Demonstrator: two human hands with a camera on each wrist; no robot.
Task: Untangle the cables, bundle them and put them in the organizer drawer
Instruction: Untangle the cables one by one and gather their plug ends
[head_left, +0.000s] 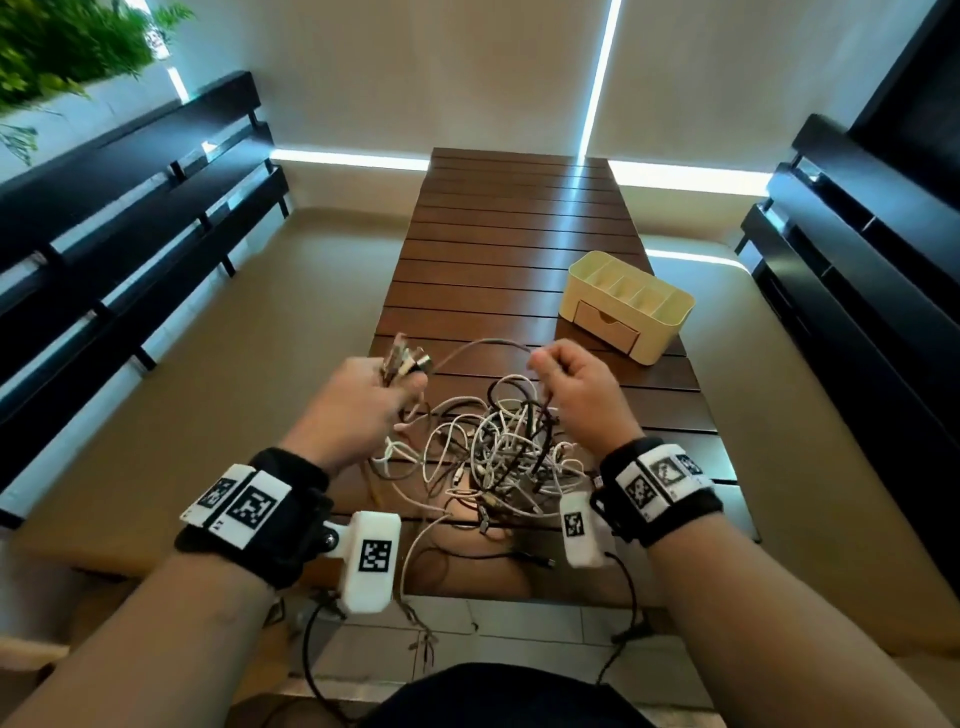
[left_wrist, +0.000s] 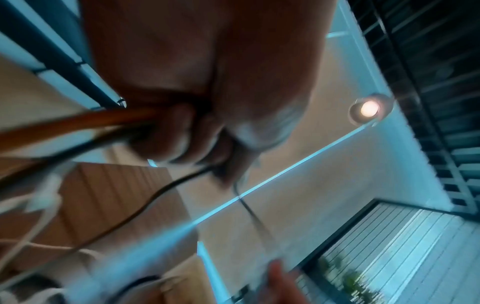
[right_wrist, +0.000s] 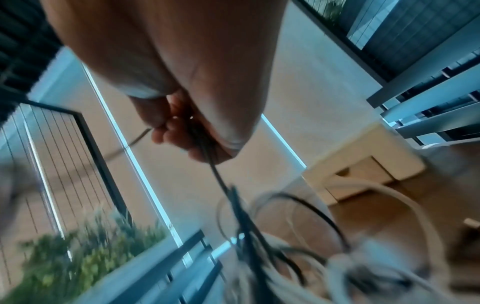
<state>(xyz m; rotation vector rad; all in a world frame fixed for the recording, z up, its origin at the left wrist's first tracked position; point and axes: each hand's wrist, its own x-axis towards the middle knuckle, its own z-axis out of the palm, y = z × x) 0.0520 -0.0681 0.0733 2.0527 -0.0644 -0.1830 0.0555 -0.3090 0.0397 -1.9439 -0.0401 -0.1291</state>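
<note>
Bare forearms; black wristbands (head_left: 270, 525), white tagged camera pods (head_left: 370, 558), black leads.

The table (head_left: 519, 249) is dark reddish-brown, striped by its slats. On it, the tangle of cables (head_left: 493, 447) mixes white, grey and black strands, with one orange-brown cable (left_wrist: 78, 121). Beyond the tangle, the organizer (head_left: 631, 306) is pale yellow, its drawer (head_left: 607, 325) a warmer tan. Both wristbands (head_left: 657, 491) are black with white, black-patterned square tags.

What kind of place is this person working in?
Probably a covered balcony or patio: a slatted wooden table, dark slatted benches along both sides, and green plants in the corner.
</note>
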